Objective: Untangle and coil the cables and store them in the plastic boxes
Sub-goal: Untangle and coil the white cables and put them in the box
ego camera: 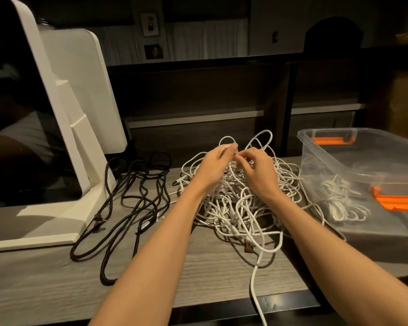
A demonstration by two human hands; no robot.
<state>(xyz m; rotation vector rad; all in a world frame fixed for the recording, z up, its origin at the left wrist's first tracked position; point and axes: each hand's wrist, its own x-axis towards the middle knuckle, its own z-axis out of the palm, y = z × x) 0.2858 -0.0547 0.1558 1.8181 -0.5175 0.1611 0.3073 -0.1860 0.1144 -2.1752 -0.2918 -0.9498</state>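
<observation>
Head-worn view, forward and down

Cables [236, 208], box [339, 165] on table [210, 274]

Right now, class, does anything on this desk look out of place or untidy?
Yes. One white cable trails out of the white tangle and hangs over the desk's front edge, where it could snag. Black cables sprawl loose beside it.

- The tangled cable pile [240, 203] lies on the desk [198, 274], middle
- Both hands, left hand [216, 168] and right hand [259, 170], sit on the pile's far part
- A 2nd cable bunch [132, 196] lies left of the pile
- The monitor stand [64, 161] stands left of that bunch
- The plastic box [363, 180] sits right of the pile, with coiled cables [339, 198] in it
</observation>
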